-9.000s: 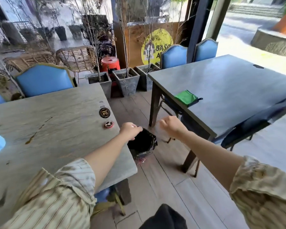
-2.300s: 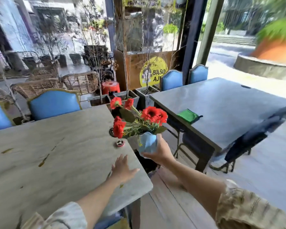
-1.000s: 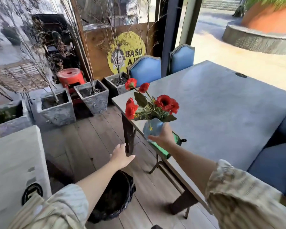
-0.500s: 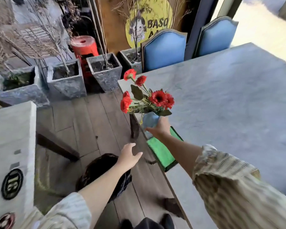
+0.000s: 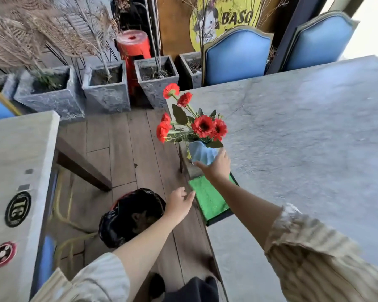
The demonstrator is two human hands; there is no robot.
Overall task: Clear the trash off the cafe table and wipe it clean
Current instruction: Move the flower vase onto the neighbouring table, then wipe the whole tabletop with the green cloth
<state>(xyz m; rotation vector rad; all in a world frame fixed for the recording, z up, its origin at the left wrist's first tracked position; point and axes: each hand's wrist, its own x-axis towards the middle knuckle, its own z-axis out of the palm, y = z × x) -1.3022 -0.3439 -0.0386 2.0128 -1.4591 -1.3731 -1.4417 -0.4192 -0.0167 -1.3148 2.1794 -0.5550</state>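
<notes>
Grey table [image 5: 303, 138] fills the right side, a green cloth [image 5: 210, 199] at its near edge. Right hand [image 5: 216, 168] grips the vase [image 5: 202, 152] (red flowers) over that edge; left hand [image 5: 179, 203] hovers, fingers loosely spread, beside the bin [image 5: 129, 216].

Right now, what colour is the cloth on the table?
Bright green, seen from the head view: the cloth lies at the table's edge.

Grey stone planters [image 5: 105, 88] line the wooden floor beside a red stool [image 5: 133, 47], two blue chairs [image 5: 237, 54] and a yellow sign [image 5: 225, 16].
</notes>
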